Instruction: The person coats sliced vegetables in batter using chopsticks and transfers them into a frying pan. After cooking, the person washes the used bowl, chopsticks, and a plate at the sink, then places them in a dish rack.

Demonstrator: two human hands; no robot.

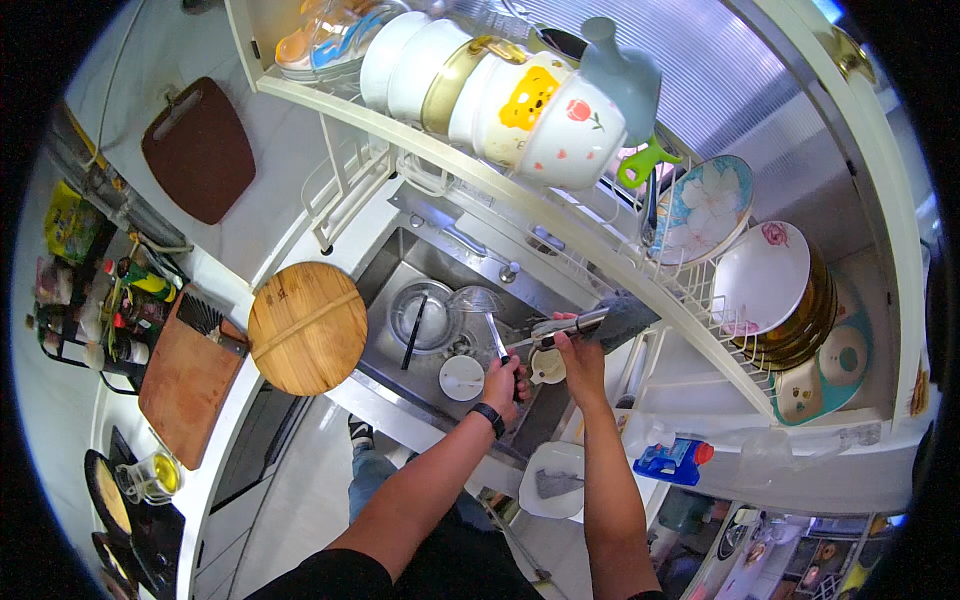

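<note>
My left hand (507, 382) grips the dark handle of a slotted metal kitchen utensil (480, 301), its fan-shaped head over the stainless steel sink (420, 386). To the right, my right hand (576, 352) is closed around a shiny metal tube-like piece (581, 324); whether it is a faucet spout or a utensil I cannot tell. Below that piece sits a small cream bowl (549, 366), partly hidden by my hand. Inside the sink stands a metal basin (442, 319) with black chopsticks (415, 331) leaning across it. A small white dish (461, 377) lies nearby, beside the drain.
A round wooden lid (307, 328) rests on the counter left of the sink. Overhead, a dish rack (480, 172) holds bowls and plates. A white basin (540, 480) with a grey cloth and a blue bottle (670, 461) stand at right. Farther left is a wooden cutting board (191, 382).
</note>
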